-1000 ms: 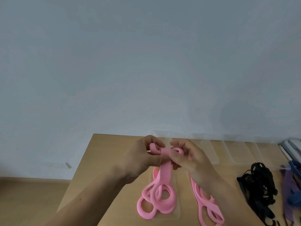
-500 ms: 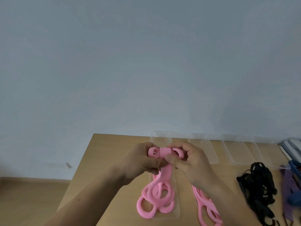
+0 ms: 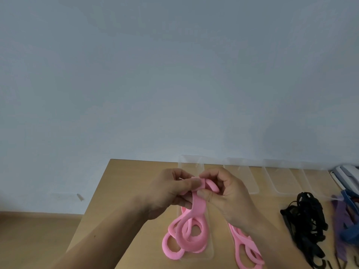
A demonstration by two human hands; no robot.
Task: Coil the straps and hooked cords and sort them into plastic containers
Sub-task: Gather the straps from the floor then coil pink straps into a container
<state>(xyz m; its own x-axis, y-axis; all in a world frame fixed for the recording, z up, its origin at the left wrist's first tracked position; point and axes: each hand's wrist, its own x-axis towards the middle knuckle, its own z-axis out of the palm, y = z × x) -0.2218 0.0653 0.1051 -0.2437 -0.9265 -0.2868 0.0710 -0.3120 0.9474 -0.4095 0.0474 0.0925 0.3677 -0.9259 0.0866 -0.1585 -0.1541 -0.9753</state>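
A pink strap point(image 3: 187, 232) hangs in loops down into a clear plastic container point(image 3: 210, 255) on the wooden table point(image 3: 124, 187). Its upper end is rolled into a small coil between both hands. My left hand point(image 3: 171, 193) pinches the coil from the left with thumb and fingers. My right hand point(image 3: 227, 193) curls round it from the right, thumb pressed on the strap. A second pink strap point(image 3: 245, 249) lies on the table under my right forearm.
Several clear plastic containers point(image 3: 279, 179) stand in a row along the table's far edge by the wall. A tangle of black cords point(image 3: 307, 224) lies at the right, with purple and blue straps point(image 3: 345, 222) beyond it. The table's left edge drops to the floor.
Both hands have kept turning the strap's upper end, and the small coil between the fingers has grown tighter. The hanging loops have shifted slightly in the container.
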